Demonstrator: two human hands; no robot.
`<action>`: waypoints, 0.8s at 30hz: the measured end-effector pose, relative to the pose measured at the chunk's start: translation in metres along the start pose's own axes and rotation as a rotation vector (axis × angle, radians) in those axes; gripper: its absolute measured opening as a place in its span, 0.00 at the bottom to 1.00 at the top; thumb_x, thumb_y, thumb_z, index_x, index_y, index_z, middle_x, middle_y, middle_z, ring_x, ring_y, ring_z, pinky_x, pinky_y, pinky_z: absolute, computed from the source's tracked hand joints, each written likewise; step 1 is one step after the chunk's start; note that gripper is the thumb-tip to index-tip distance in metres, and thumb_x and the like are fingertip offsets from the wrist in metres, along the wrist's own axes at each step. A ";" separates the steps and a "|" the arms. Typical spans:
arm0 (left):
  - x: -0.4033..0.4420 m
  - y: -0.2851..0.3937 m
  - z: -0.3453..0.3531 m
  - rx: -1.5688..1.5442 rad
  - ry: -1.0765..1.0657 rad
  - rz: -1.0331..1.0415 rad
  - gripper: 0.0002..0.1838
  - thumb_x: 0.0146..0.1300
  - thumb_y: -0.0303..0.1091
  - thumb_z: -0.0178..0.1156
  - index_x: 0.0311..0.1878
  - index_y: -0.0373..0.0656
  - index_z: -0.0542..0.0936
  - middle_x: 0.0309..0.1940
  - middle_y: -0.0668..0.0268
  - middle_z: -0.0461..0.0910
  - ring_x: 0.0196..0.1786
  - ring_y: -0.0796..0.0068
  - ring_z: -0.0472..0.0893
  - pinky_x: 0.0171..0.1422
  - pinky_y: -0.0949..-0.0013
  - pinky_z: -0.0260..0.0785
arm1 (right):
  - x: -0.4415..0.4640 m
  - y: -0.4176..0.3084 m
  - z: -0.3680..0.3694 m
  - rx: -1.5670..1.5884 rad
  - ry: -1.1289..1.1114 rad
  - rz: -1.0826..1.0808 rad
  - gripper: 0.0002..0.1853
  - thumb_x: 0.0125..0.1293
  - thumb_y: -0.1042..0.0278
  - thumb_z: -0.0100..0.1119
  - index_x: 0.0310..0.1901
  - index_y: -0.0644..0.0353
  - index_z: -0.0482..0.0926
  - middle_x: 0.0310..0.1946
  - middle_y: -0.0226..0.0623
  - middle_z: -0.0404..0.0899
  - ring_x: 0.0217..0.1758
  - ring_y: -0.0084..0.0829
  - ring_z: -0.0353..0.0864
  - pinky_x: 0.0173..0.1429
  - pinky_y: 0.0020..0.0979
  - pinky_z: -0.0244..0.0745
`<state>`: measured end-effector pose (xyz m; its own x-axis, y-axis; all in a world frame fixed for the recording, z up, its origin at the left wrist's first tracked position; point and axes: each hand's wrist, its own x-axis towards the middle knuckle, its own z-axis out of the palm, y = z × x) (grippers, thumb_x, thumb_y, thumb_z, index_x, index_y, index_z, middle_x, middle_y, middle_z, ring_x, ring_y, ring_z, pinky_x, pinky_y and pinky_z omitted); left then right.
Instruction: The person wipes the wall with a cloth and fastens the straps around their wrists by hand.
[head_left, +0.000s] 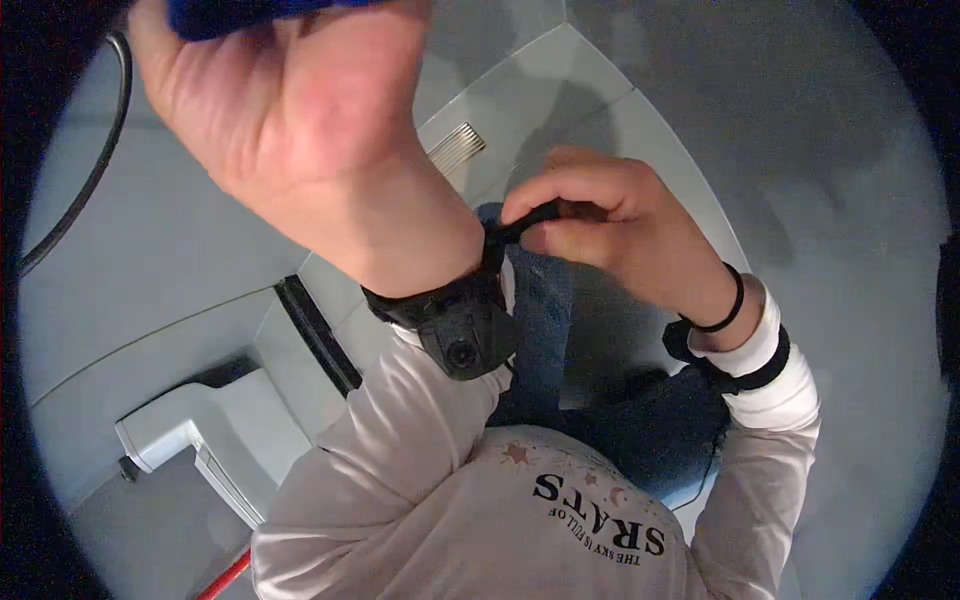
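My left hand (300, 110) is raised close to the camera, palm towards me. A dark blue thing (260, 14) covers the fingers at the top edge, so I cannot make out whether they grip it. Around my left wrist, over the white cuff, sits a black wrist camera (465, 345) with a round lens. My right hand (610, 215) is closed, thumb and fingers pinching a black strap (520, 222) beside that wrist. On my right wrist are a thin black band (733, 300) and a wider black strap (765, 368) over the sleeve.
Below my hands are my jeans (540, 310) and a pale tiled floor edge (680, 150). A ribbed metal piece (458, 147) lies behind my left wrist. To the left are a white fixture (225, 425), a black hose (95, 170) and a red bar (225, 577).
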<state>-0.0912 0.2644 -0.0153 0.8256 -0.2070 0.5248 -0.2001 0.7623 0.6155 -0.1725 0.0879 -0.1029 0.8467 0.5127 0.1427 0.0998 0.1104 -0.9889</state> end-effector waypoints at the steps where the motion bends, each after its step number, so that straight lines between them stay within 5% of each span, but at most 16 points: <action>1: 0.000 0.002 0.000 0.000 0.003 0.003 0.11 0.62 0.34 0.54 0.44 0.39 0.72 0.41 0.62 0.75 0.42 0.72 0.76 0.49 0.70 0.71 | 0.001 0.003 0.000 0.073 -0.040 0.027 0.07 0.54 0.78 0.60 0.37 0.61 0.79 0.29 0.26 0.71 0.33 0.17 0.70 0.40 0.19 0.65; 6: -0.004 0.004 0.002 0.038 -0.009 -0.005 0.13 0.62 0.36 0.54 0.45 0.38 0.71 0.42 0.62 0.75 0.43 0.71 0.76 0.49 0.70 0.71 | 0.006 0.013 -0.001 0.108 -0.144 -0.022 0.08 0.59 0.74 0.57 0.40 0.61 0.78 0.32 0.27 0.74 0.36 0.19 0.73 0.42 0.21 0.68; 8: -0.007 0.002 0.005 0.045 -0.015 -0.009 0.14 0.62 0.36 0.54 0.46 0.38 0.71 0.42 0.62 0.75 0.43 0.71 0.76 0.49 0.70 0.71 | 0.005 0.011 -0.002 0.363 -0.224 0.240 0.09 0.62 0.72 0.55 0.44 0.61 0.76 0.35 0.27 0.76 0.38 0.19 0.75 0.41 0.21 0.69; 24: -0.003 -0.018 0.036 0.126 -0.012 -0.013 0.20 0.60 0.40 0.54 0.51 0.36 0.69 0.46 0.60 0.73 0.47 0.68 0.74 0.51 0.69 0.70 | -0.008 0.008 -0.029 0.491 -0.251 0.239 0.10 0.61 0.70 0.55 0.44 0.61 0.74 0.34 0.28 0.76 0.33 0.18 0.75 0.36 0.20 0.67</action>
<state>-0.1085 0.2291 -0.0066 0.8223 -0.2248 0.5227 -0.2546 0.6763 0.6913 -0.1632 0.0599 -0.1134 0.6607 0.7504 -0.0170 -0.3823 0.3170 -0.8680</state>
